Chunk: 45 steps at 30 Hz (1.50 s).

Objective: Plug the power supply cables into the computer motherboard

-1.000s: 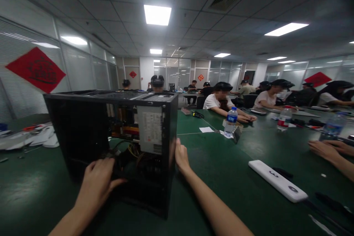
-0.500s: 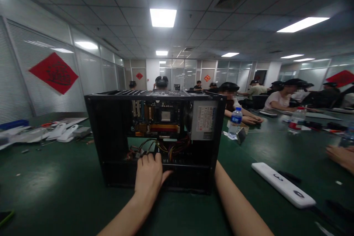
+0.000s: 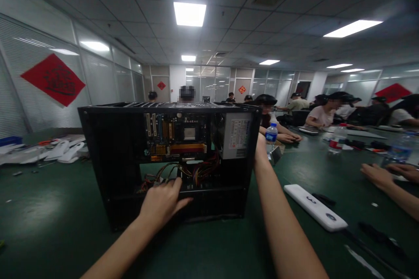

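In front of me a black computer case (image 3: 209,207) stands with its open side toward me. Inside are a motherboard (image 3: 188,123), a silver power supply (image 3: 236,136) at the upper right and a bundle of cables (image 3: 198,170) below. My left hand (image 3: 161,202) is closed over the lower crossbar of the frame, fingertips inside, thumb lying along the front. My right hand (image 3: 261,150) is at the case's right side, near the upper edge; its fingers are hidden behind the case.
A white power strip (image 3: 316,207) lies to the right with dark cables nearby. Water bottles (image 3: 271,133) and a co-worker's hands (image 3: 379,177) are beyond it. Papers and white plastic parts (image 3: 62,150) lie at the left on the green table (image 3: 42,209).
The case appears closer and farther left, slightly turned. My right hand, hidden behind the case before, now shows higher at its right side. My left hand stays on the crossbar.
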Motion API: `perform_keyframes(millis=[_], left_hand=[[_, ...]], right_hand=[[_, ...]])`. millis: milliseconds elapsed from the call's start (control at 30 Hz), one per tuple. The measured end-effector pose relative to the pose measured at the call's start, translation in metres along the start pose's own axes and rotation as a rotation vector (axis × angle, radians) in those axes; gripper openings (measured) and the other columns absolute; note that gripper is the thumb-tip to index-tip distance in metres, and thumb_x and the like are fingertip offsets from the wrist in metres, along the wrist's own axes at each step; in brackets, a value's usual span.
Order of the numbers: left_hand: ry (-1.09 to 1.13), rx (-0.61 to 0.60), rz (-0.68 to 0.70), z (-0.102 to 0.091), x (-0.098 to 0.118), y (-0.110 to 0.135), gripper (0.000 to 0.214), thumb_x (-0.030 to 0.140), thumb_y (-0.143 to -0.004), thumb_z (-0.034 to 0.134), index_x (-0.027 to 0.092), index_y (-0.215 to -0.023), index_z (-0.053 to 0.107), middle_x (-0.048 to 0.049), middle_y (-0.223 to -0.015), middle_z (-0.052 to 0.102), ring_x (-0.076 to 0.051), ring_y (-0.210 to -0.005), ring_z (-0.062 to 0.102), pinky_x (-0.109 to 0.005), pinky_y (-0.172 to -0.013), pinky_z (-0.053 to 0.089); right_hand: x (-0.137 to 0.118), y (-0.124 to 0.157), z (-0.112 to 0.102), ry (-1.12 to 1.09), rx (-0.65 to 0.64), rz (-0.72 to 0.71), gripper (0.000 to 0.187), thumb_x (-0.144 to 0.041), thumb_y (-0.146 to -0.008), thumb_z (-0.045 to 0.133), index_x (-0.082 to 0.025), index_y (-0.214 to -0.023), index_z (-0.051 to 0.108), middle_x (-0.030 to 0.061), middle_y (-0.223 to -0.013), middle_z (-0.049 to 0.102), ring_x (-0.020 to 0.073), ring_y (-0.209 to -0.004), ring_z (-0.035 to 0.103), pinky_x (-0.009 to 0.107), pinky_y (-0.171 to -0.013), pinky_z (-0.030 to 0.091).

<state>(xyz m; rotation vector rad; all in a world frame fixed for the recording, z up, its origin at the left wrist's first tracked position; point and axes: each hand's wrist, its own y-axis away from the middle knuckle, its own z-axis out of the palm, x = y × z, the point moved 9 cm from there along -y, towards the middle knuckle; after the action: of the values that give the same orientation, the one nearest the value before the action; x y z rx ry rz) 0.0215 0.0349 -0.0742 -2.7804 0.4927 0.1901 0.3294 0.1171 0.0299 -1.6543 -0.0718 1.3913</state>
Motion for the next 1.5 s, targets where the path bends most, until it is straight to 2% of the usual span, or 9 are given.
perform_keyframes(millis=[167, 233, 300, 433, 600, 767, 1100, 1300, 1500], left_hand=[[0.036, -0.084, -0.01, 0.002, -0.014, -0.003, 0.053, 0.054, -0.09, 0.058, 0.017, -0.127, 0.06, -0.013, -0.1, 0.075, -0.035, -0.09, 0.072, -0.044, -0.072, 0.056], [0.048, -0.094, -0.027, 0.001, -0.015, -0.003, 0.045, 0.057, -0.091, 0.056, 0.018, -0.113, 0.067, -0.0113, -0.093, 0.075, -0.035, -0.087, 0.072, -0.043, -0.07, 0.056], [0.037, -0.084, -0.054, -0.001, -0.017, -0.005, 0.043, 0.059, -0.089, 0.056, 0.02, -0.101, 0.07, -0.0106, -0.09, 0.075, -0.035, -0.087, 0.072, -0.042, -0.07, 0.055], [0.013, -0.075, -0.122, -0.003, -0.026, -0.008, 0.043, 0.062, -0.085, 0.059, 0.022, -0.094, 0.072, -0.0113, -0.093, 0.075, -0.037, -0.091, 0.072, -0.042, -0.071, 0.054], [0.026, -0.097, -0.135, -0.003, -0.032, -0.015, 0.047, 0.065, -0.084, 0.057, 0.023, -0.098, 0.074, -0.0127, -0.094, 0.075, -0.037, -0.093, 0.071, -0.04, -0.072, 0.051], [0.066, -0.105, -0.126, -0.002, -0.04, -0.025, 0.047, 0.064, -0.082, 0.06, 0.024, -0.101, 0.075, -0.0115, -0.093, 0.076, -0.034, -0.092, 0.071, -0.036, -0.072, 0.05], [0.077, -0.013, 0.001, 0.007, -0.043, -0.023, 0.046, 0.057, -0.09, 0.054, 0.023, -0.118, 0.066, -0.0092, -0.101, 0.075, -0.03, -0.093, 0.071, -0.037, -0.073, 0.052], [0.362, 0.151, 0.075, -0.002, -0.056, -0.034, 0.061, 0.059, -0.085, 0.06, 0.018, -0.129, 0.059, -0.0141, -0.129, 0.065, -0.03, -0.116, 0.063, -0.041, -0.098, 0.051], [0.591, 0.179, 0.186, -0.057, -0.059, -0.048, 0.054, 0.058, -0.082, 0.064, 0.021, -0.121, 0.068, -0.0103, -0.127, 0.068, -0.029, -0.117, 0.064, -0.042, -0.105, 0.05]], right_hand=[[-0.104, 0.044, -0.049, -0.048, 0.455, -0.329, 0.038, -0.042, -0.099, 0.034, -0.019, -0.077, 0.055, 0.0022, -0.072, 0.055, 0.0137, -0.065, 0.053, 0.028, -0.063, 0.043], [-0.158, 0.077, -0.031, 0.013, 0.366, -0.581, 0.038, -0.038, -0.099, 0.038, -0.02, -0.069, 0.051, 0.0012, -0.067, 0.052, 0.0129, -0.064, 0.052, 0.027, -0.065, 0.041], [-0.187, 0.105, 0.019, 0.076, 0.012, -0.736, 0.047, -0.037, -0.101, 0.03, -0.02, -0.062, 0.048, 0.0007, -0.059, 0.05, 0.0119, -0.057, 0.05, 0.026, -0.061, 0.039], [-0.126, 0.144, 0.13, 0.552, -0.752, -0.491, 0.039, -0.04, -0.099, 0.044, -0.016, -0.081, 0.069, 0.0094, -0.078, 0.071, 0.0191, -0.069, 0.065, 0.029, -0.065, 0.044], [-0.011, 0.162, 0.15, 0.824, -1.163, -0.003, 0.037, -0.033, -0.093, 0.056, -0.007, -0.114, 0.071, 0.0255, -0.118, 0.068, 0.0351, -0.107, 0.067, 0.037, -0.083, 0.05], [0.016, 0.162, 0.152, 0.794, -1.213, 0.075, 0.046, -0.042, -0.092, 0.056, -0.009, -0.122, 0.069, 0.0229, -0.124, 0.067, 0.0324, -0.111, 0.067, 0.034, -0.084, 0.052], [0.022, 0.173, 0.171, 0.64, -1.359, 0.047, 0.018, -0.026, -0.086, 0.062, -0.014, -0.085, 0.075, 0.011, -0.092, 0.076, 0.0216, -0.075, 0.068, 0.025, -0.057, 0.041], [-0.004, 0.159, 0.175, 0.502, -1.169, 0.017, 0.031, -0.023, -0.097, 0.043, -0.013, -0.094, 0.072, 0.0125, -0.104, 0.074, 0.0183, -0.087, 0.066, 0.023, -0.065, 0.04], [-0.05, 0.124, 0.169, 0.099, -0.795, 0.083, 0.036, -0.037, -0.099, 0.044, -0.013, -0.094, 0.07, 0.0092, -0.095, 0.073, 0.0176, -0.085, 0.064, 0.025, -0.073, 0.042]])
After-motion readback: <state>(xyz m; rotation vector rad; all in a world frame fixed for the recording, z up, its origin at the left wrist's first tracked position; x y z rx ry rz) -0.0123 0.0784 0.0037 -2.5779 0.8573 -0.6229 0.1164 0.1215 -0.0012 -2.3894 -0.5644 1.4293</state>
